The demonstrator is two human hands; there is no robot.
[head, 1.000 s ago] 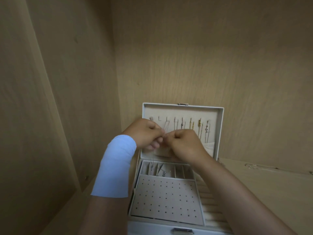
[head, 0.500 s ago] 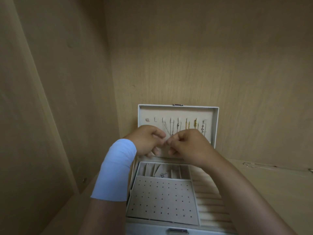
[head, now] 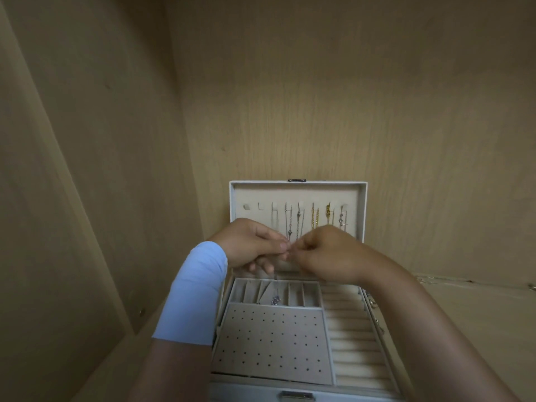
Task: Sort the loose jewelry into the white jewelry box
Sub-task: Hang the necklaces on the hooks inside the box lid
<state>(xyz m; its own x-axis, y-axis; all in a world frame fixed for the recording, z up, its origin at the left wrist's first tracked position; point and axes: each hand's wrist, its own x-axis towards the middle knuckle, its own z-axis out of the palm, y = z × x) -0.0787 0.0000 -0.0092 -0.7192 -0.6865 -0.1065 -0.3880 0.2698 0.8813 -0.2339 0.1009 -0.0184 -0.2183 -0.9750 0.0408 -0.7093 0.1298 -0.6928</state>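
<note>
The white jewelry box (head: 364,204) stands open in front of me, its lid upright. Several silver and gold chains (head: 314,219) hang from hooks inside the lid. My left hand (head: 249,246) and my right hand (head: 327,256) meet in front of the lid, fingertips together, pinching a thin silver necklace. Its chain drops from my fingers and its small pendant (head: 275,300) hangs over the narrow slot compartments. A light blue band wraps my left wrist.
The box sits on a wooden shelf (head: 478,314) enclosed by wooden walls at the left and back. A perforated earring panel (head: 269,343) and ring rolls (head: 353,338) fill the tray. A loose chain (head: 435,281) lies on the shelf at the right.
Both hands have stayed joined on the necklace and have risen slightly before the lid. The pendant now hangs lower, over the slot compartments. The view has shifted a little.
</note>
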